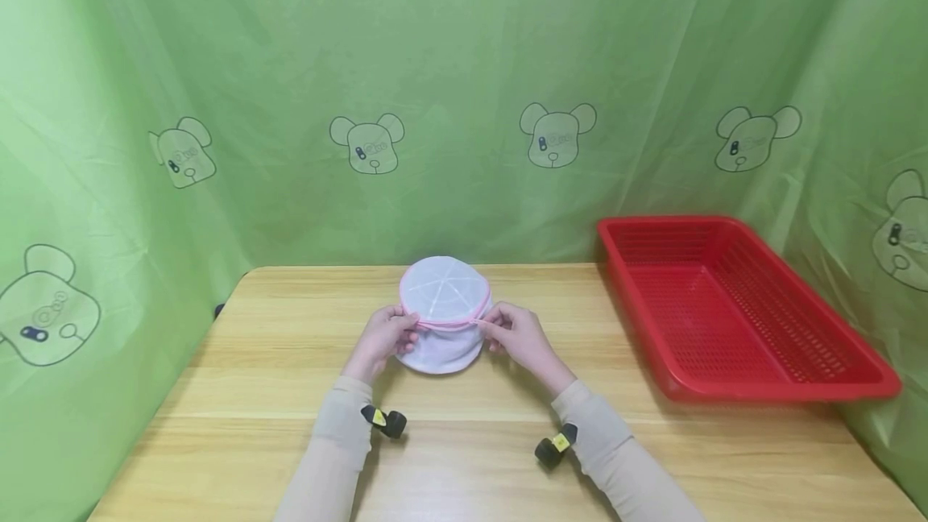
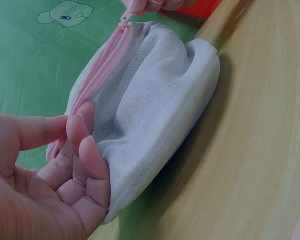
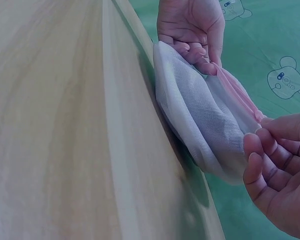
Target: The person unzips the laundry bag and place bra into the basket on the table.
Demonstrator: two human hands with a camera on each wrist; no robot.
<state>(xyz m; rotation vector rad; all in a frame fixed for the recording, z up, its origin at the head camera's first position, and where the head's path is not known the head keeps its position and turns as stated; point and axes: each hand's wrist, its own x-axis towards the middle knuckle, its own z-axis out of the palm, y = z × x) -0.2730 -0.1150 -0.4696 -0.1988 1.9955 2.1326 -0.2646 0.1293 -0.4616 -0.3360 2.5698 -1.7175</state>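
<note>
A white mesh laundry bag with a pink zipper stands near the back of the table, its round top panel facing up. My left hand pinches the zipper band at the bag's left side between thumb and index finger, while its other fingers curl against the mesh. Opposite it, my right hand pinches the zipper pull at the right end of the band. Between both hands the zipper runs taut, as the right wrist view shows along the pink band. The mesh side below sags in soft folds.
To the right sits a red plastic basket with perforated walls, by the table's right edge. The wooden table meets a green curtain printed with bear heads at the back and sides. Small black cameras are strapped to both sleeves.
</note>
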